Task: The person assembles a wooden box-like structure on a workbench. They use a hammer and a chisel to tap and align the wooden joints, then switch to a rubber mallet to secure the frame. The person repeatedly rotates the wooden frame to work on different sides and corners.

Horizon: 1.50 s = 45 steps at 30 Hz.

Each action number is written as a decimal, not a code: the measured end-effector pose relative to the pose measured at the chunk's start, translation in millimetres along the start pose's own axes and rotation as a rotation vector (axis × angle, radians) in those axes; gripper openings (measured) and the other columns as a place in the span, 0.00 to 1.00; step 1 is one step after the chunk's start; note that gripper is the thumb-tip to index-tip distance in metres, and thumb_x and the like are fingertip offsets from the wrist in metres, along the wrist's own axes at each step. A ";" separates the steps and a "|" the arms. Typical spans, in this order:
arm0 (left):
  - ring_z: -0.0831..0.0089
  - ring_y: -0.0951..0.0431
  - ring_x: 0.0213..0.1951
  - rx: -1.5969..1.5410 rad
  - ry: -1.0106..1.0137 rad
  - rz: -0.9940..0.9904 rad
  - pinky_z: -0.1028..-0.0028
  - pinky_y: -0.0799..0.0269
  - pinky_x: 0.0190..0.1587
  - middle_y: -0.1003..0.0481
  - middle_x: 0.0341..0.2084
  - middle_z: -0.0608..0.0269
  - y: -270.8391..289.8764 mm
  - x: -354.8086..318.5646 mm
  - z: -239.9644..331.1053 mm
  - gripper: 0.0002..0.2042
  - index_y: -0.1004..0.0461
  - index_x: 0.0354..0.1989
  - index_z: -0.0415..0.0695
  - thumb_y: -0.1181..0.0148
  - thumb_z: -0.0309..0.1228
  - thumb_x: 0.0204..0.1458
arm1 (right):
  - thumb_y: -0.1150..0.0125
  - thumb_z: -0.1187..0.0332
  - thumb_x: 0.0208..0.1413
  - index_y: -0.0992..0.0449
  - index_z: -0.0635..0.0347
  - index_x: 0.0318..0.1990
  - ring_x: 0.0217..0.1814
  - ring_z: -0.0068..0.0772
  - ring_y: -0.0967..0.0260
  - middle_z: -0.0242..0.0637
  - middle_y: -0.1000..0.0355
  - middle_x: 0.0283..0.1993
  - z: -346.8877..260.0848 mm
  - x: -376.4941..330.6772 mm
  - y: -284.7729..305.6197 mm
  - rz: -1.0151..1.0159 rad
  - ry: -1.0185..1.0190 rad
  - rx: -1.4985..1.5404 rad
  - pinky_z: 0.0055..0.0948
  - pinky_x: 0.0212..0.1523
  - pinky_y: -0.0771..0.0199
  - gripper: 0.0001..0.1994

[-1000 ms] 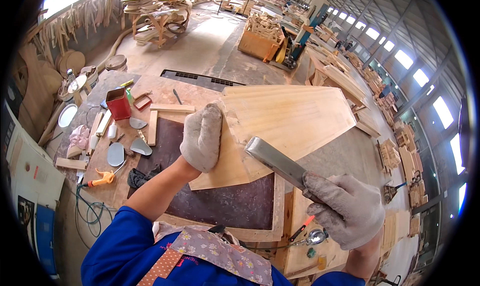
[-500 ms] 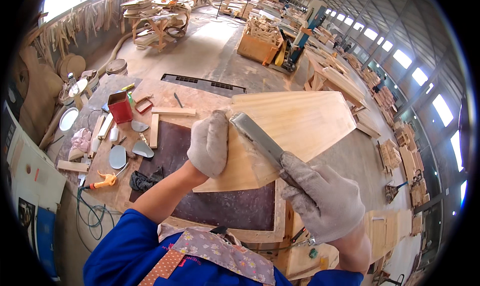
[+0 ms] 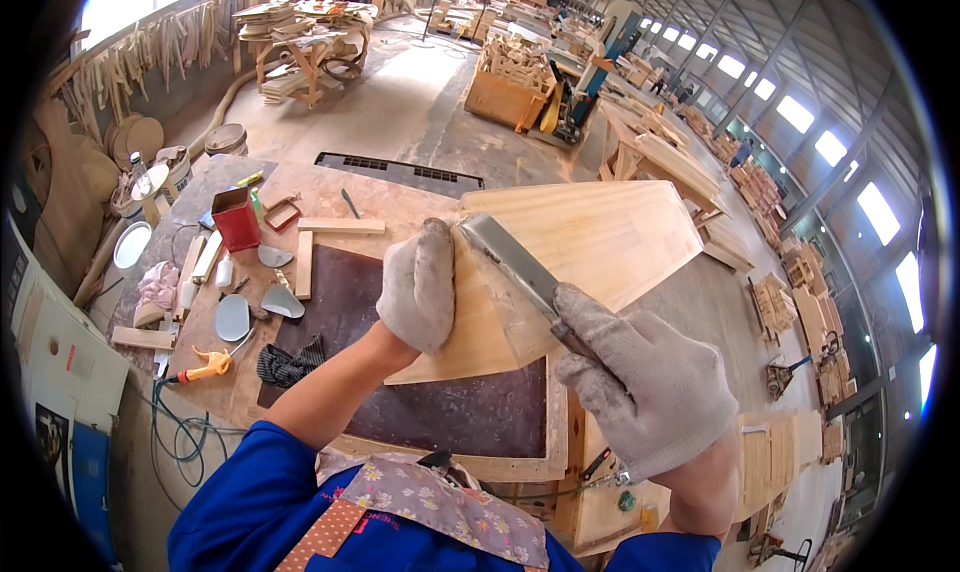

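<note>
A pale wooden panel (image 3: 590, 242) with angled ends is held tilted above the workbench. My left hand (image 3: 418, 284), in a greyish-white work glove, is closed on its left edge. My right hand (image 3: 650, 382), gloved likewise, is wrapped round the near end of a long flat grey metal tool (image 3: 510, 264). I cannot tell its exact kind. The tool lies aslant over the panel, its far end close to my left hand. Between hand and tool runs a joint with a whitish smear on the wood. My right palm hides the tool's grip.
Under the panel lies a dark brown mat (image 3: 460, 412) on the workbench. At the left are a red tin (image 3: 235, 220), wood strips (image 3: 342, 226), metal scrapers (image 3: 232, 318), a striped cloth (image 3: 291, 360) and an orange air gun (image 3: 208, 364) with a hose. Timber stacks (image 3: 510, 82) stand beyond.
The tool has rolled a little, showing more of its flat face, and my right hand has turned with it. My left hand and the panel hold nearly the same place; the view has shifted slightly.
</note>
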<state>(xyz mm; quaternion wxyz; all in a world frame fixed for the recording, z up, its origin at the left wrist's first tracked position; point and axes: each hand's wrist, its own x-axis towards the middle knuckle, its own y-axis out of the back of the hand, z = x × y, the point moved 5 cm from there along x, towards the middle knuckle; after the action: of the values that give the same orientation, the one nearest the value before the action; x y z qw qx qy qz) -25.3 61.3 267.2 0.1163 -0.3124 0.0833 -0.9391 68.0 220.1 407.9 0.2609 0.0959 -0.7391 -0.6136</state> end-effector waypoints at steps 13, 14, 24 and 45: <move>0.76 0.31 0.29 -0.151 0.219 -0.002 0.74 0.36 0.29 0.28 0.28 0.60 10.2 0.5 -16.8 0.19 0.28 0.38 0.34 0.61 0.38 0.63 | 0.37 0.64 0.47 0.26 0.52 0.51 0.29 0.38 0.28 0.39 0.29 0.27 -1.3 0.5 -3.8 0.028 0.016 -0.016 0.32 0.29 0.30 0.21; 0.83 0.33 0.29 -0.186 0.144 -0.031 0.77 0.36 0.31 0.28 0.26 0.66 -1.1 4.3 -3.1 0.27 0.28 0.32 0.38 0.69 0.47 0.64 | 0.38 0.64 0.48 0.27 0.51 0.51 0.28 0.38 0.29 0.38 0.30 0.26 4.2 -1.1 -5.6 0.036 0.010 0.011 0.32 0.28 0.30 0.20; 0.44 0.33 0.52 0.913 -0.823 0.101 0.60 0.38 0.55 0.37 0.54 0.35 3.7 -9.0 -20.1 0.26 0.43 0.57 0.23 0.54 0.15 0.45 | 0.32 0.70 0.37 0.23 0.54 0.46 0.25 0.32 0.27 0.38 0.27 0.27 4.9 -58.3 19.0 -0.072 -0.122 0.010 0.26 0.26 0.29 0.22; 0.79 0.32 0.29 0.407 -0.280 0.008 0.75 0.35 0.32 0.28 0.26 0.64 13.7 6.9 -12.6 0.26 0.29 0.35 0.35 0.68 0.47 0.63 | 0.32 0.70 0.38 0.24 0.63 0.45 0.29 0.36 0.24 0.43 0.25 0.30 29.0 -32.4 10.4 -0.131 -0.077 0.083 0.26 0.30 0.27 0.22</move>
<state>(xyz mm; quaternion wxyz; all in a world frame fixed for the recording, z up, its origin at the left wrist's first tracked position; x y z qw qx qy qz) -36.0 47.3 257.9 0.1911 -0.4092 -0.1231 -0.8837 82.7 262.3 406.0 0.1874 0.1309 -0.7655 -0.6015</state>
